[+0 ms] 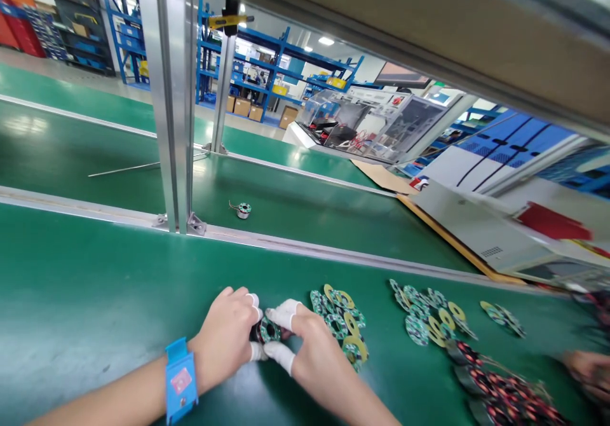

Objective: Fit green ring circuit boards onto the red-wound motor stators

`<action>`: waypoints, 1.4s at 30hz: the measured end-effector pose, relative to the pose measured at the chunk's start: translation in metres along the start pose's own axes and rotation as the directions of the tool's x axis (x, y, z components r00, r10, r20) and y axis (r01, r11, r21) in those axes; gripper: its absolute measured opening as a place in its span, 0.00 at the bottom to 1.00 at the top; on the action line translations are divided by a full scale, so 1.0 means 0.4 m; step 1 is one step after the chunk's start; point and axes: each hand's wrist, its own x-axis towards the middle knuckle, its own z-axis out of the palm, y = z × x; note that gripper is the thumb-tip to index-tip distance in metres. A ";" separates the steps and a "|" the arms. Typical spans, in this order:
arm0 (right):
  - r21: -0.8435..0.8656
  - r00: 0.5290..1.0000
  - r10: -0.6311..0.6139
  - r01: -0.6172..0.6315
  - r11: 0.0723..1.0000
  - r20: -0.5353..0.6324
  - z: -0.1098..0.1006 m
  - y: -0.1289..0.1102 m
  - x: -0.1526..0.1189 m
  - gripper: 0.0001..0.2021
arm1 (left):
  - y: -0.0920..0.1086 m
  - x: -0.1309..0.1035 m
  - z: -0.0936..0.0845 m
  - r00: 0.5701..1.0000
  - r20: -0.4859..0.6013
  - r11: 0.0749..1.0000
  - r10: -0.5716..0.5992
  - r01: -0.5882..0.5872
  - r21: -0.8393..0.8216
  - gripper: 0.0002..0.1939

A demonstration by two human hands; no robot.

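Observation:
Between my two hands is a small motor stator with a ring-shaped green circuit board [269,331] on top, held just above or on the green bench. My left hand [227,327], with white finger cots and a blue wrist strap [182,380], closes on its left side. From the right, the thumb and fingers of my right hand [312,343], also in white cots, pinch the same part. Just right of my hands lies a loose pile of ring-shaped circuit boards [338,324], some green and some yellow. The stator's lower part is mostly hidden by fingers.
More ring boards [417,327] lie further right, beside a heap of wound stators [509,388]. Another person's hand [588,372] is at the right edge. A single stator [243,210] sits on the belt [305,213] beyond the metal rail. An aluminium post [174,95] rises ahead left.

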 end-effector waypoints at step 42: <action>0.117 0.973 0.147 -0.128 0.985 -0.175 -0.002 0.024 0.002 0.04 | 0.001 -0.011 0.020 0.992 -0.122 1.000 0.016 -0.013 0.028 0.18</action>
